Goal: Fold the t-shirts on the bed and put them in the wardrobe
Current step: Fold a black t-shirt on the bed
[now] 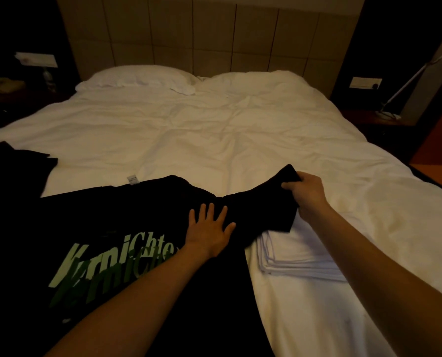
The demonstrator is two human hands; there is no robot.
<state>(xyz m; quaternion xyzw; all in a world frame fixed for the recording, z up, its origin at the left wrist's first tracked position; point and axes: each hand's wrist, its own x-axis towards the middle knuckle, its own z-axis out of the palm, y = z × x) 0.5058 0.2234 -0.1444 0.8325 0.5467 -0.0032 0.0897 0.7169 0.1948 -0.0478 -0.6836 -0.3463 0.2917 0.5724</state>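
A t-shirt [117,228] lies spread on the near left of the bed [214,130]; the left hand [209,228] rests flat on it, near its sleeve [261,202], which the right hand [305,191] grips to the right. A folded stack of cloth [299,258] lies on the bed just right of the t-shirt, below the sleeve; another garment [16,166] lies at the far left edge; two pillows [135,77] sit at the head, before the headboard [209,34].

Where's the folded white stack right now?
Head view, lower right: the folded white stack lies on the bed, beside the black t-shirt, under its sleeve and the right forearm.
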